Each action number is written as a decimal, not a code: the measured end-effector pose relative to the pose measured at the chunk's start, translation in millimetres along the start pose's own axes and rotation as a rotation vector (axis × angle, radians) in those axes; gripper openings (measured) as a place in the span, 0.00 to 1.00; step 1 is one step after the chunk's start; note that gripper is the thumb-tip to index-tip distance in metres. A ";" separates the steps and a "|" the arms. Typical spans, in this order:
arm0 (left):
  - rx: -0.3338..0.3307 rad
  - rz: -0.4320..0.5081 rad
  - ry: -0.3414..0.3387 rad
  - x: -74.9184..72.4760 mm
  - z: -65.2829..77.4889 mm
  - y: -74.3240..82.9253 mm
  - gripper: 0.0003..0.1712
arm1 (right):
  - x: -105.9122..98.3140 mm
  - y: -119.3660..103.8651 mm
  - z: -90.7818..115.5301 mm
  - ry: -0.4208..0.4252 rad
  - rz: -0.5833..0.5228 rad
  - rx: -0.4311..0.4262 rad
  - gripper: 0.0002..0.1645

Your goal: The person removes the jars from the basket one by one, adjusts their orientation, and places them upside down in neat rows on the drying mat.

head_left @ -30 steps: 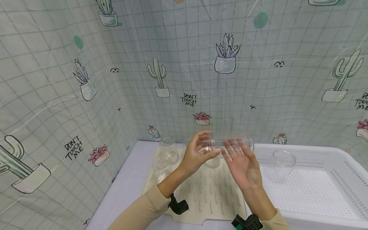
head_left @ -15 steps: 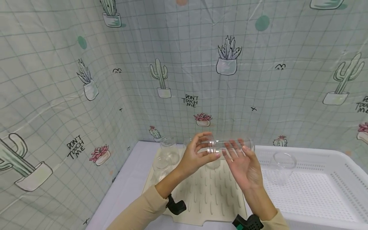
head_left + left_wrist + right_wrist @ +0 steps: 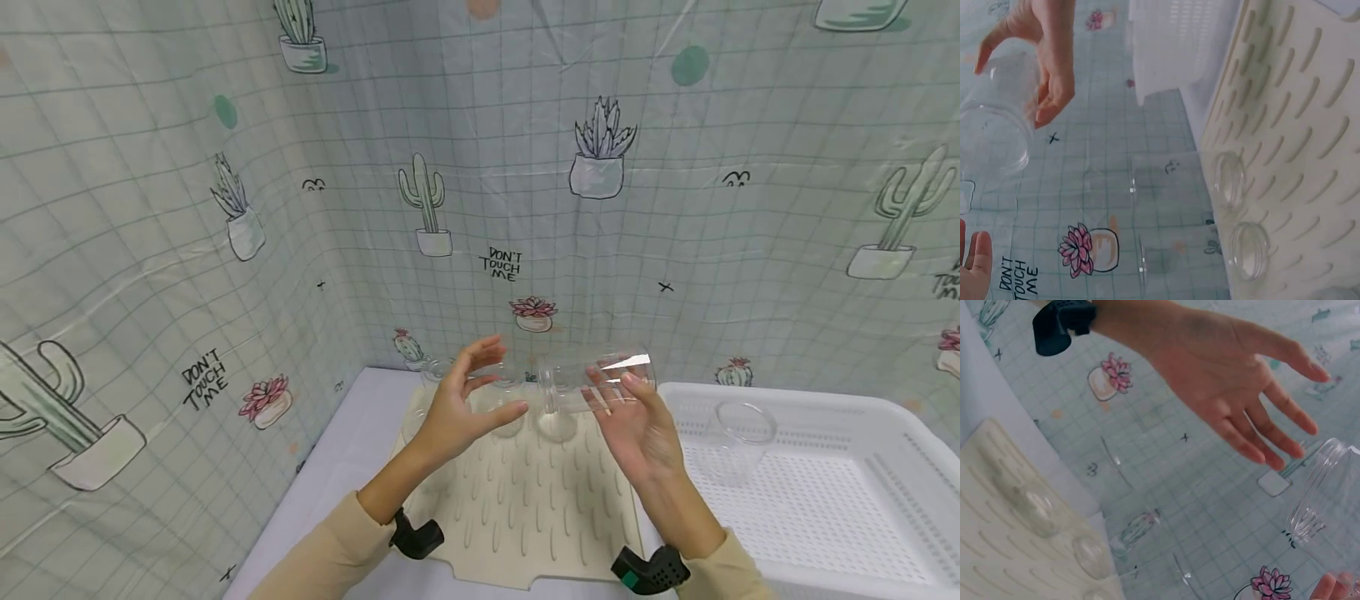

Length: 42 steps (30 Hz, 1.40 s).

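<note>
My right hand (image 3: 641, 429) holds a clear drinking glass (image 3: 562, 383) on its side, with the thumb and fingers about its right part. The glass's thick ringed base points left in the head view. Seen from the left wrist, the right hand (image 3: 1054, 56) has its fingers round the glass (image 3: 997, 131). My left hand (image 3: 457, 408) is apart from it on the left, with its fingers spread and nothing in them. In the right wrist view the left hand (image 3: 1216, 387) shows its relaxed fingers beside the glass's base (image 3: 1316, 494).
Below the hands lies a cream drying mat (image 3: 525, 517) with raised ridges. Several clear glasses (image 3: 1250, 250) stand along its far and left parts. At the right, a white perforated basket (image 3: 817, 400) contains another clear glass (image 3: 738, 442). A cactus-print cloth (image 3: 480, 167) hangs behind.
My left hand has let go of the glass's base and moved left, away from it. The right hand keeps the glass, now slightly tilted, at about the same spot.
</note>
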State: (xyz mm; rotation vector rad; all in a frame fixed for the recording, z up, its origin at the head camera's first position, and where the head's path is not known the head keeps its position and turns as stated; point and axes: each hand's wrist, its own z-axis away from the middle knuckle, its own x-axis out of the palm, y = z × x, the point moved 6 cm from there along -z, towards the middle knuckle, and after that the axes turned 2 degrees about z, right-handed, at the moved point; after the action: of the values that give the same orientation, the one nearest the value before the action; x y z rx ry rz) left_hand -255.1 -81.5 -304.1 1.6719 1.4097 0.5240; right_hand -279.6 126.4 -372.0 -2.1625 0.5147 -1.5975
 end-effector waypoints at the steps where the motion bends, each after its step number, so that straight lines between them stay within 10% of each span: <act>1: -0.001 -0.019 0.011 -4.2 1.2 0.0 0.42 | -0.6 0.4 -0.9 0.015 0.029 0.002 0.22; 12: -0.053 -0.215 0.169 -57.7 27.9 -11.6 0.43 | 0.2 13.8 -14.4 0.024 0.285 -0.019 0.20; 21: -0.220 -0.349 0.229 -89.8 72.3 -75.5 0.49 | -10.3 37.6 -19.2 0.100 0.467 0.036 0.30; 35: -0.590 -0.506 0.176 -85.6 124.9 -132.9 0.63 | -25.3 76.5 -19.4 0.196 0.732 0.134 0.40; 42: -0.645 -0.577 0.152 -78.8 140.2 -149.9 0.64 | -27.8 96.3 -25.4 0.193 0.899 0.126 0.42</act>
State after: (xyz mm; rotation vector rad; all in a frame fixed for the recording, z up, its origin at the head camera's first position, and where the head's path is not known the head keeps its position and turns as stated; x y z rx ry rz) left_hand -255.1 -205.3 -485.8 0.6878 1.5311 0.6807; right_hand -317.0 56.1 -438.0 -1.3474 1.1935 -1.2510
